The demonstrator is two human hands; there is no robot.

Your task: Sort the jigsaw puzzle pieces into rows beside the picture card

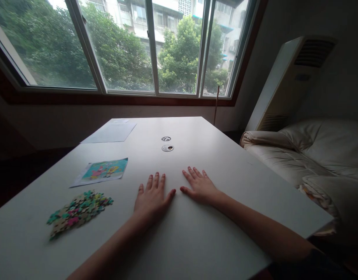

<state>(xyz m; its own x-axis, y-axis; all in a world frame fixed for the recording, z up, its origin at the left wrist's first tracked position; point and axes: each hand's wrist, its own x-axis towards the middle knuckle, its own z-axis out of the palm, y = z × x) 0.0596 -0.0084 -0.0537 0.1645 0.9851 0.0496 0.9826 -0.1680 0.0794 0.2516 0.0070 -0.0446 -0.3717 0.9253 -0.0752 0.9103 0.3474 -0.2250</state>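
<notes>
The left hand (151, 196) and right hand (200, 186) lie flat on the table (196, 241), fingers spread, empty. The puzzle pile (79, 210) lies leftward, nearer the left hand.

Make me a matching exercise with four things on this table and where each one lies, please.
1 puzzle pieces
2 cartoon picture
3 white paper
4 left hand

a far end of table, near window
b flat, beside right hand
c loose heap, left of the left hand
d between heap and white paper

Pairs: 1-c, 2-d, 3-a, 4-b
</notes>
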